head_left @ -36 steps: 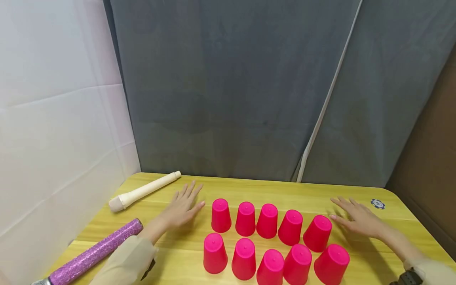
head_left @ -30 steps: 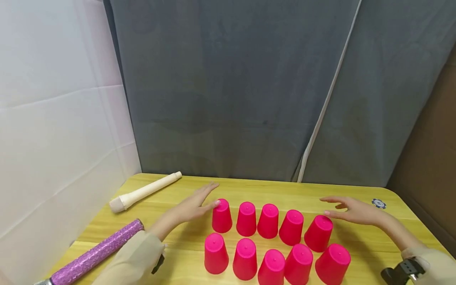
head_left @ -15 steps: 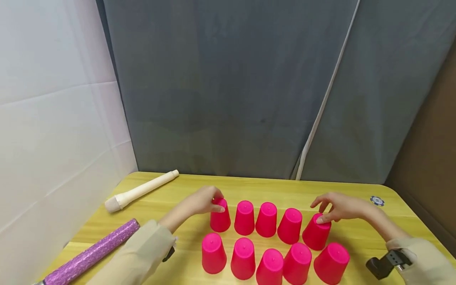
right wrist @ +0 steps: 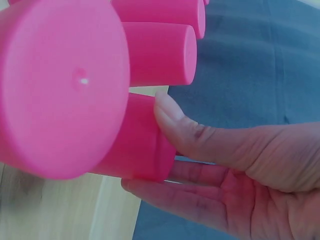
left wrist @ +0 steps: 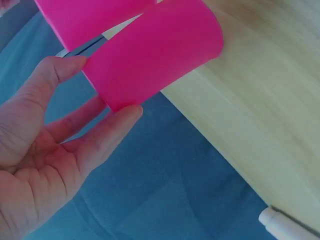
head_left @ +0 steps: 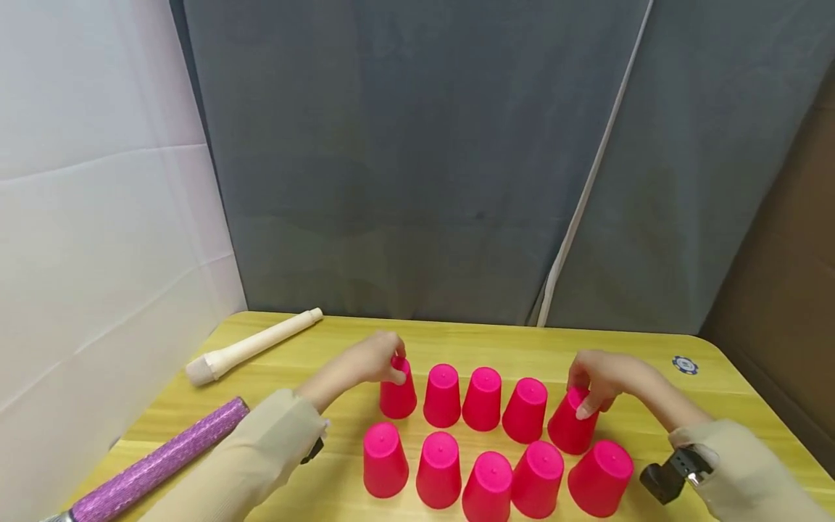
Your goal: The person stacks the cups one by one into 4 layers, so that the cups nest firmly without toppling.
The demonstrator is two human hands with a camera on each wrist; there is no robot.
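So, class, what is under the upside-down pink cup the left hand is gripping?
Nothing can be seen there. The pink cup stands mouth-down on the wooden table, and its opaque wall covers the space inside. The left hand grips its top; it is not lifted.

Your left hand [head_left: 368,360], which was lying flat on the table [head_left: 730,391] left of the cups, is now curling its fingers around the top of the leftmost back-row cup [head_left: 397,391], just left of the frame's centre. Your right hand [head_left: 603,377], flat on the wood at centre right a moment ago, is now closing over the top of the rightmost back-row cup [head_left: 570,424], thumb on its near side. Both forearms are drawing inward toward the two rows, and the cup under your right hand is leaning a little more to the right than before.
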